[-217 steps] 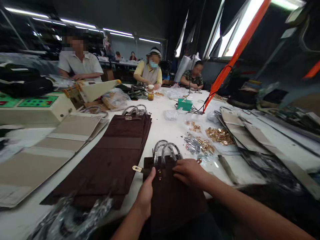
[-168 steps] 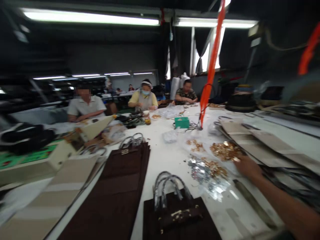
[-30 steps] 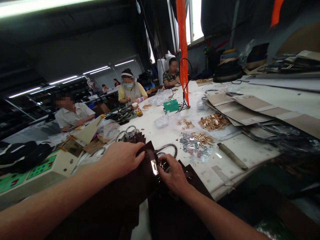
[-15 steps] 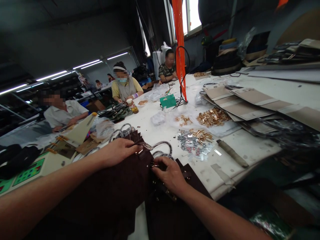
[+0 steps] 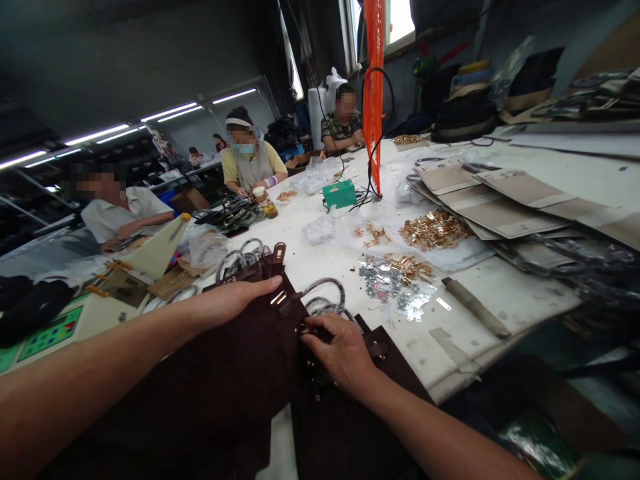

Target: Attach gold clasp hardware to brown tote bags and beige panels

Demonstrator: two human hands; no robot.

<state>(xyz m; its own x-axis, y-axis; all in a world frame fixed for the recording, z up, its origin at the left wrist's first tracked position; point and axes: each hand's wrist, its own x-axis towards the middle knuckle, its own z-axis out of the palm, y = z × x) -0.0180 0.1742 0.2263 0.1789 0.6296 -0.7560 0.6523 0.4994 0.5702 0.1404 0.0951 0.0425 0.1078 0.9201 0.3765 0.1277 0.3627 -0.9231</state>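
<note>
Dark brown bag panels (image 5: pixel 225 373) lie in front of me, with handles in clear wrap (image 5: pixel 327 288) at their top edge. My left hand (image 5: pixel 235 298) is closed round the upper part of the left panel, thumb stretched on top and the other fingers hidden. Beside that thumb is a strap loop with a gold-coloured fitting (image 5: pixel 278 299), and a tab with a metal plate (image 5: pixel 279 253) sticks up behind it. My right hand (image 5: pixel 343 350) pinches a small metal fitting (image 5: pixel 303 328) at the panel's edge. Its exact shape is mostly hidden by the fingers.
Gold-coloured metal parts (image 5: pixel 435 230) and flat silver plates (image 5: pixel 387 283) lie in piles on the white table (image 5: pixel 330 233). A wrapped tool (image 5: pixel 475 308) lies to the right, near stacked beige panels (image 5: pixel 480 203). Co-workers sit across and left, beyond a machine with green panel (image 5: pixel 53 333).
My left hand has drawn back slightly left, and its thumb has come away from the strap loop. The tab with the metal plate now stands visible. My right hand keeps its pinch.
</note>
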